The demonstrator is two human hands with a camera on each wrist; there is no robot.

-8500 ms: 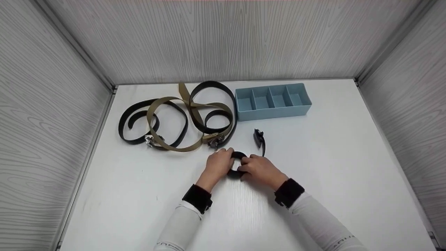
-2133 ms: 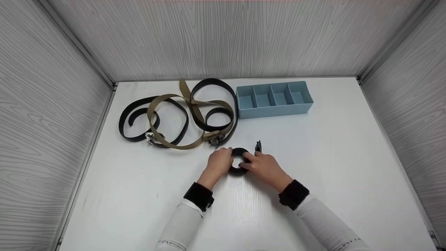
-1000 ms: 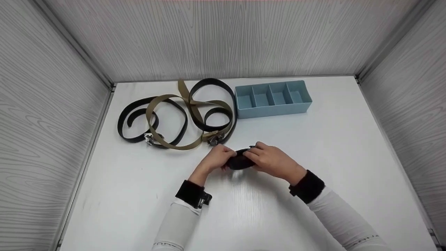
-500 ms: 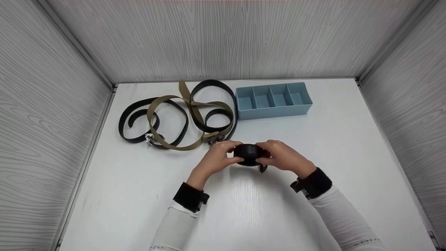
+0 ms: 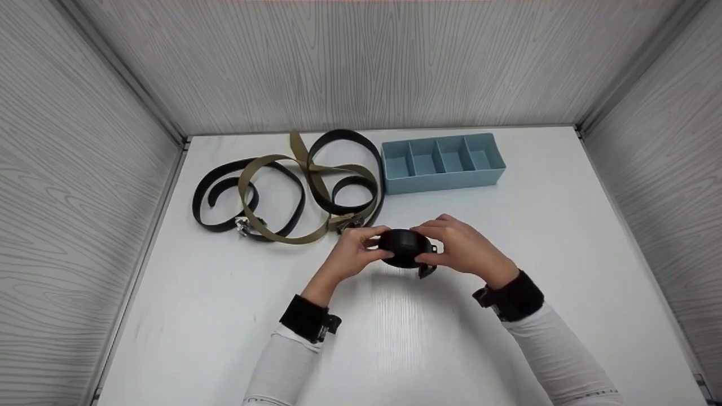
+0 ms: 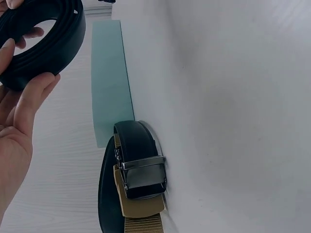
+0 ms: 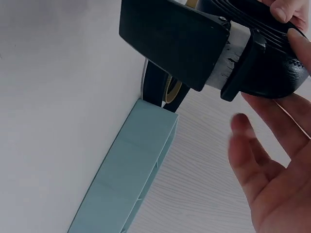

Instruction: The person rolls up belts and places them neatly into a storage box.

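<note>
A black belt (image 5: 404, 248), wound into a tight coil, is held up off the table between both hands. My left hand (image 5: 354, 252) pinches the coil's left side; in the left wrist view the coiled layers of the belt (image 6: 63, 53) show, with fingers on the outside and inside the ring. My right hand (image 5: 463, 248) grips the right side with thumb and fingers, some of its other fingers lifted away. In the right wrist view the belt's dark plate buckle (image 7: 175, 41) sticks out from the coil, beside a strap keeper.
Left of centre lie a black belt (image 5: 197, 194) with a silver buckle, a tan webbing belt (image 5: 282, 241) and another black belt (image 5: 372, 149), overlapping in loops. A blue four-section box (image 5: 445, 183) stands at the back. Grey wood-grain walls enclose the white table.
The coil has been lifted from the table and tipped on edge, its buckle now at the right. In the last half second both hands have shifted only slightly.
</note>
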